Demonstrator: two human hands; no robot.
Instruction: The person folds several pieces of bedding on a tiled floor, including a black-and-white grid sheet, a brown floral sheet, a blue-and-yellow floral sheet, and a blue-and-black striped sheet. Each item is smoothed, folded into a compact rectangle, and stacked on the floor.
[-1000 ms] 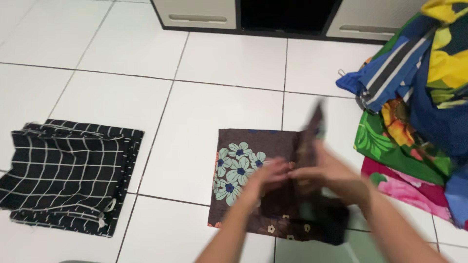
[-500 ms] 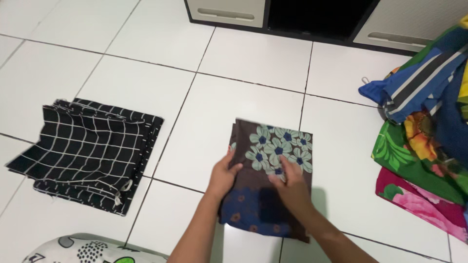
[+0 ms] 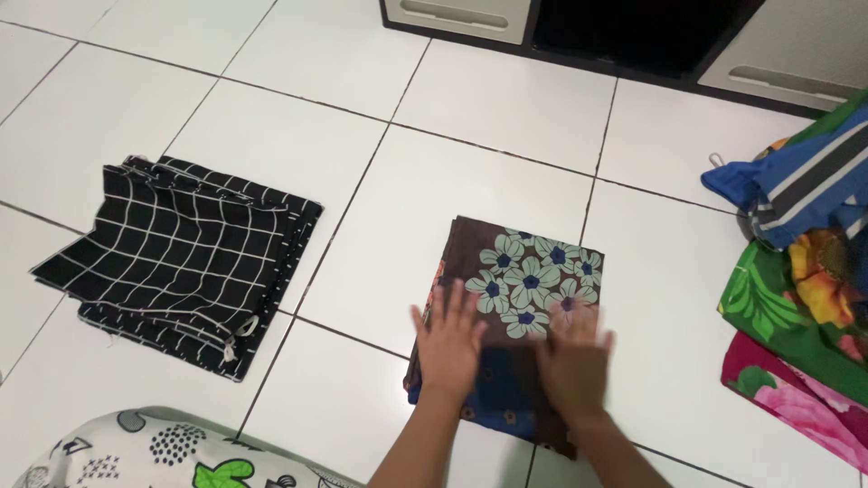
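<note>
A folded brown cloth (image 3: 520, 271) with pale green and blue flowers lies on the white tiled floor. My left hand (image 3: 449, 342) rests flat on its near left part, fingers spread. Beside it, my right hand (image 3: 573, 361) presses flat on the near right part, fingers also apart. Neither hand grips the cloth. Both are slightly blurred.
A folded black cloth with a white grid (image 3: 176, 258) lies to the left. A pile of bright patterned cloths (image 3: 805, 280) sits at the right edge. Cabinet fronts (image 3: 461, 14) stand at the back. A patterned white cushion (image 3: 172, 452) shows at the bottom left.
The brown cloth went from half open to folded narrower. My hands let go of its edges and now lie flat on it. The view shifted, so everything sits further right.
</note>
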